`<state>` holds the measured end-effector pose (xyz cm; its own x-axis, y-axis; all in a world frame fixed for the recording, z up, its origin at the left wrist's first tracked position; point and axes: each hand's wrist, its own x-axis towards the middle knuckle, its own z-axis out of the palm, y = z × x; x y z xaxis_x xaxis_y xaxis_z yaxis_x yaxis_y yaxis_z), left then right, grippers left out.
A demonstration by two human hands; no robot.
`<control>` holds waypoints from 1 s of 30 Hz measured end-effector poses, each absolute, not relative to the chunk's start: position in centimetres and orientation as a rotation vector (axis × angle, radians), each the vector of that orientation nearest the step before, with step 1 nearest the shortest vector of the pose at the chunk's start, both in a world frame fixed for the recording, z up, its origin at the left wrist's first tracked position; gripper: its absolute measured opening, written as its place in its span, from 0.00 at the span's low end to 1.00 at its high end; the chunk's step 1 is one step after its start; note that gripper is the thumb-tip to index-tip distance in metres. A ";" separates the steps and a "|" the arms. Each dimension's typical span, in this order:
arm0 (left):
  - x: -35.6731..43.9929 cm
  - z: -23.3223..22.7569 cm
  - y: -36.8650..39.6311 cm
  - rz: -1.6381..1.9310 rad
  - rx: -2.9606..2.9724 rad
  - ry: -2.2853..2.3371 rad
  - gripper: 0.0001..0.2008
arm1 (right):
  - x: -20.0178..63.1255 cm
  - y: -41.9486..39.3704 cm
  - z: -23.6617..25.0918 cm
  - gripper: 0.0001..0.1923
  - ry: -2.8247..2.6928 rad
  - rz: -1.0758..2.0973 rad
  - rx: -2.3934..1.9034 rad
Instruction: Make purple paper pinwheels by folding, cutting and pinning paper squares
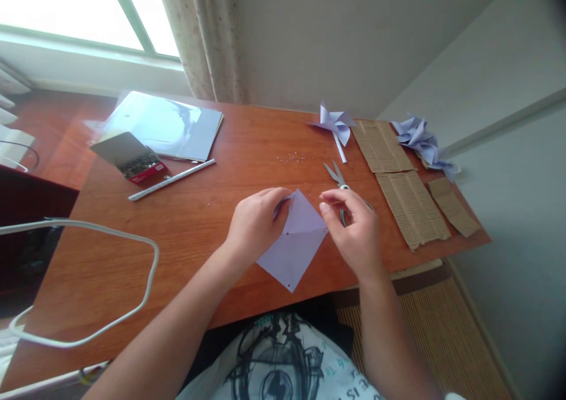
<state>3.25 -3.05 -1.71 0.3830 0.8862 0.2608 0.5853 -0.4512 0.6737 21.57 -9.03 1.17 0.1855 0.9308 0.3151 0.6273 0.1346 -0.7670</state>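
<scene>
A pale purple square of paper (295,253), turned corner-down over the table, has small red dots near its middle and corners. My left hand (260,217) is closed on its upper left side, with a bit of paper curling up by the thumb. Just off the paper's right edge, my right hand (351,226) has thumb and forefinger pinched together; whatever they hold is too small to make out. Behind the right hand lie scissors (338,177), blades spread, handles partly covered by the fingers.
A paper pinwheel (335,123) on a white stick lies at the back. Several more purple folded papers (420,141) and cardboard pieces (409,205) are on the right. To the left are an opened box (137,161), a rolled paper stick (172,179), a folder (194,132) and a white cable (150,282).
</scene>
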 end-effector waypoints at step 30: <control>4.3 -1.3 -4.4 1.125 1.820 1.111 0.05 | 18.6 -7.8 -1.4 0.03 -1.100 0.877 -1.311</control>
